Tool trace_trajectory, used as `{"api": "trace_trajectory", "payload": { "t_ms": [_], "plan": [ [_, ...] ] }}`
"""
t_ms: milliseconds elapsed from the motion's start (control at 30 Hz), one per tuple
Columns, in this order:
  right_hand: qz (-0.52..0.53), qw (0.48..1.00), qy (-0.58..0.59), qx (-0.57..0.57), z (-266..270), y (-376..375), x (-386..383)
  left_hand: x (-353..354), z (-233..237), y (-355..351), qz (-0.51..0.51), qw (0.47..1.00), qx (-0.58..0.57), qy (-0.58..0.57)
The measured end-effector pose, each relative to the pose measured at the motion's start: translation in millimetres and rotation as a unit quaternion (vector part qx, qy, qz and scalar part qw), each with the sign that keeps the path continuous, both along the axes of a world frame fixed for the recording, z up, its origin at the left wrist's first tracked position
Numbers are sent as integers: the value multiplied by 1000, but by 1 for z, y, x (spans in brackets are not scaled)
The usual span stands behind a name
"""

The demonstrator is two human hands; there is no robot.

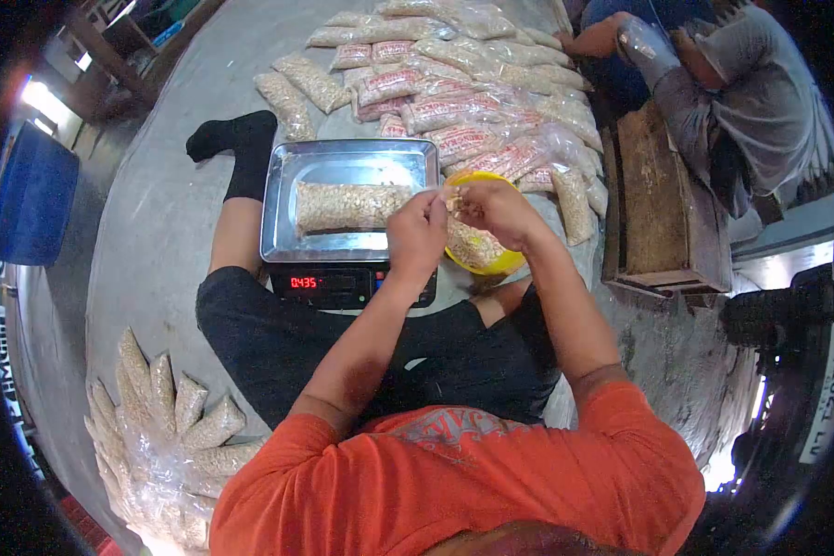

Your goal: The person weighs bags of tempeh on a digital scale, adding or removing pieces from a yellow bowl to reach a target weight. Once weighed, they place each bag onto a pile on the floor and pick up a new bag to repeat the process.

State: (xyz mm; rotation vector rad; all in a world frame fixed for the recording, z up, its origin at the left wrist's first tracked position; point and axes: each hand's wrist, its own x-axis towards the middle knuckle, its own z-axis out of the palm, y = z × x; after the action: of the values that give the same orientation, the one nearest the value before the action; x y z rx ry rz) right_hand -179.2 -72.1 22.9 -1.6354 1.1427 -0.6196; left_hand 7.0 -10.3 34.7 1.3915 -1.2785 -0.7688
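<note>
A clear plastic bag (343, 206) filled with pale, small pieces, perhaps nuts or beans, lies on its side on the metal tray of a digital scale (278, 232). The red display reads 0.435. My left hand (417, 233) is closed around the bag's right end, its fingers pinched at the mouth. Close beside it, my right hand (500, 211) is closed with curled fingers, fingertips meeting the left ones. What it grips is too small to make out. Below my right hand stands a yellow bowl (502, 265) holding more loose pieces, partly hidden by that hand.
Many filled bags (473, 102) with red print lie piled beyond the scale. More filled bags (162, 417) fan out at lower left. A person (760, 83) sits at upper right beside a wooden box (653, 199). A blue drum (35, 195) stands at far left.
</note>
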Motion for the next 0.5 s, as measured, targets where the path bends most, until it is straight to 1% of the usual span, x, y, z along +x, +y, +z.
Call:
{"api": "trace_trajectory", "payload": {
  "t_ms": [33, 67, 100, 133, 200, 233, 300, 333, 367, 400, 433, 467, 500],
  "plan": [
    [25, 990, 97, -100, 3, 0, 3, 3, -1, -2, -1, 1000, -1, 2],
    [-52, 993, 102, -40, 32, 9, 21, 6, -2, -5, -4, 1000, 5, 9],
    [-129, 986, 106, 20, 49, 16, 33, 8, -2, -6, -7, 1000, 11, 15],
    [-130, 986, 106, 17, 53, 17, 36, 9, 0, -7, -8, 1000, 7, 16],
    [-162, 969, 158, -100, 57, 22, 39, 10, 5, -4, 7, 999, 11, 38],
    [-163, 969, 158, -98, 60, 27, 37, 11, 2, -2, 6, 999, 13, 37],
    [-253, 958, 98, -90, 71, 30, 30, 19, -4, -7, 26, 998, -2, 65],
    [-283, 941, 121, -143, 62, 30, 23, 26, -7, -10, 40, 996, 7, 83],
    [-286, 940, 119, -144, 30, 28, 14, 33, -8, -13, 54, 993, 15, 102],
    [-276, 917, 170, -231, -12, 20, 3, 39, -5, -16, 66, 990, 16, 123],
    [-266, 886, 219, -312, -35, 18, -5, 43, 7, -14, 61, 991, 14, 120],
    [-150, 902, 371, -160, -9, 41, 2, 48, 25, -9, 60, 993, 47, 92],
    [-155, 904, 363, -164, -21, 49, -1, 51, 37, -9, 63, 993, 74, 62]
  ]
}}
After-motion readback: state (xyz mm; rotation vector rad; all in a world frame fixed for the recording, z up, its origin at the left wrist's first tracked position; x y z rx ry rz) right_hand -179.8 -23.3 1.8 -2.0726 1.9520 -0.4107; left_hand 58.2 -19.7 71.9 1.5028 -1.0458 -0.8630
